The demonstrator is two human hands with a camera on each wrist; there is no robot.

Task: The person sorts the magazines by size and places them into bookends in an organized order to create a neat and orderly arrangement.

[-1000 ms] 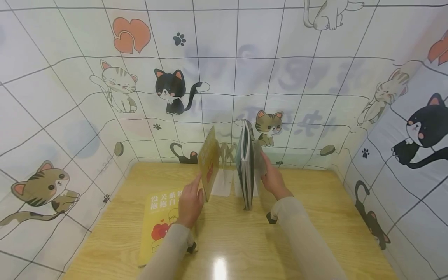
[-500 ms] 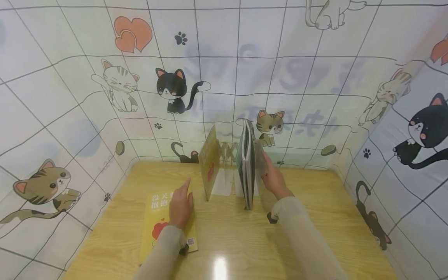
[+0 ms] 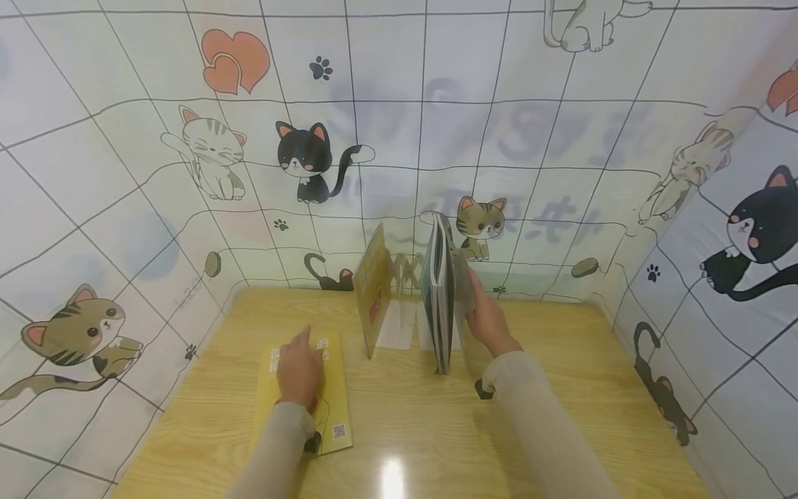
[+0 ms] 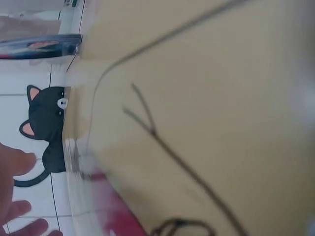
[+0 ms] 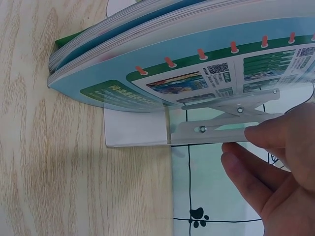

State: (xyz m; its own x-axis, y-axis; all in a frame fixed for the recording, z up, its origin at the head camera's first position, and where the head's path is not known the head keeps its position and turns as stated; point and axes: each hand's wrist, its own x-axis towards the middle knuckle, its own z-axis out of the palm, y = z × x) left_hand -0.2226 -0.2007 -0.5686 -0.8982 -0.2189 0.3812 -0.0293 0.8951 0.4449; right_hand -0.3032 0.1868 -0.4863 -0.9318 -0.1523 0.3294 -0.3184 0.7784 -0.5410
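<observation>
My left hand (image 3: 300, 374) is over a yellow book (image 3: 337, 398) lying on the table, index finger extended toward its far edge. In the left wrist view, its loosely spread fingers (image 4: 19, 209) show at the lower left, above printed lines and a red shape. My right hand (image 3: 489, 322) pinches the side plate of a metal expanding bookend (image 5: 211, 132) between thumb and fingers. Several blue and white books (image 3: 441, 305) stand upright inside that plate. At the bookend's other end, a thin yellow book (image 3: 372, 294) stands, leaning slightly outward.
The light wood table (image 3: 399, 423) ends at a backdrop (image 3: 399, 138) with a grid and cartoon cats, which also rises at both sides. The bookend's flat base (image 3: 397, 336) lies between the standing books.
My left hand has left the standing yellow book and moved left and toward me, over the lying book. My right hand stays on the bookend, and the standing books hold still.
</observation>
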